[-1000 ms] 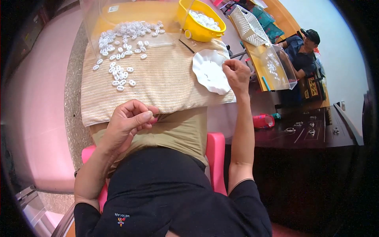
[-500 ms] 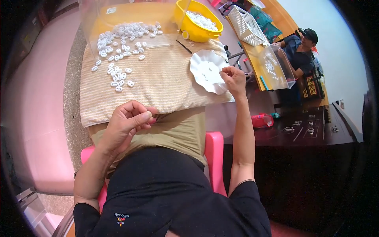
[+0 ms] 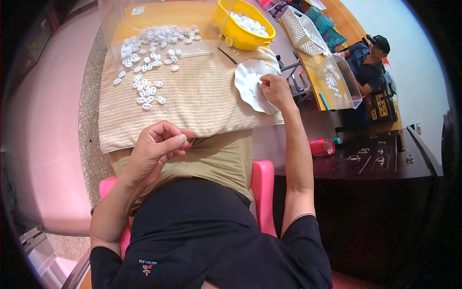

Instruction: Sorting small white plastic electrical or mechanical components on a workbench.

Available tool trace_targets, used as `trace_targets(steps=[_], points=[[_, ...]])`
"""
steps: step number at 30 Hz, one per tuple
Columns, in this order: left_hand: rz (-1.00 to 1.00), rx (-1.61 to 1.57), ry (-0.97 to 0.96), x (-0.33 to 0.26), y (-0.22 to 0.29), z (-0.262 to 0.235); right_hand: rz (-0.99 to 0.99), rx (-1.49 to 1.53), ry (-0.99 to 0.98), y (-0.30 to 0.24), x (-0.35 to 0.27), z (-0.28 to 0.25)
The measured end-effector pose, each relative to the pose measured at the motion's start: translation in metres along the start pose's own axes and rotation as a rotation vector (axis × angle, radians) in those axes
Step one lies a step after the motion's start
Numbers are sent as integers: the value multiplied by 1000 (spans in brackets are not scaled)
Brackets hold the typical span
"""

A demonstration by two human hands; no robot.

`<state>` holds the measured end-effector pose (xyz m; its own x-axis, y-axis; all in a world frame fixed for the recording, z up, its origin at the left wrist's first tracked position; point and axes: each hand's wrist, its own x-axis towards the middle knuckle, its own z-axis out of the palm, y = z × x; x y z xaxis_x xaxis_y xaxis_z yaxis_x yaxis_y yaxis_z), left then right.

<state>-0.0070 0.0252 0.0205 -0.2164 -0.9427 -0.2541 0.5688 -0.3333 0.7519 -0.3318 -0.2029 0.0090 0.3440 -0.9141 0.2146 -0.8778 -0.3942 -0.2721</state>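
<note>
My left hand [image 3: 161, 144] hovers over my lap at the front edge of the striped cloth, its thumb and fingers pinched together. What they hold, if anything, is too small to tell. Further right, my right hand [image 3: 276, 91] reaches over a white dish with a wavy rim [image 3: 244, 91], fingers bent down and closed at its inner side. Small dark bits lie in the dish, and the hand covers part of it. Left of the dish, small white oval plastic pieces with two holes [image 3: 147, 91] lie loose on the cloth, with a bigger pile [image 3: 159, 36] behind them.
A clear plastic bin [image 3: 113, 33] lies around the pile. Behind the dish stand a yellow tub [image 3: 260, 41] of white pieces and a thin dark stick [image 3: 227, 55]. At right, another person [image 3: 361, 62] sits by a table with a white basket [image 3: 303, 31] and clear box [image 3: 344, 86].
My right hand has moved left and slightly up, from the dish's right edge to over its inside. My left hand keeps its pinch in about the same place.
</note>
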Motion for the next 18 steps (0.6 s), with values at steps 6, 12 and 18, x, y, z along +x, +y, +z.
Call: trace_targets(steps=[6, 12, 18], points=[[13, 2, -12, -1, 0, 0, 18, -16, -14, -5, 3, -1], [15, 6, -13, 0, -2, -1, 31, 13, -42, -7, 4, -3], [16, 3, -19, 0, -2, -2, 17, 72, 14, -4, 0, 0]])
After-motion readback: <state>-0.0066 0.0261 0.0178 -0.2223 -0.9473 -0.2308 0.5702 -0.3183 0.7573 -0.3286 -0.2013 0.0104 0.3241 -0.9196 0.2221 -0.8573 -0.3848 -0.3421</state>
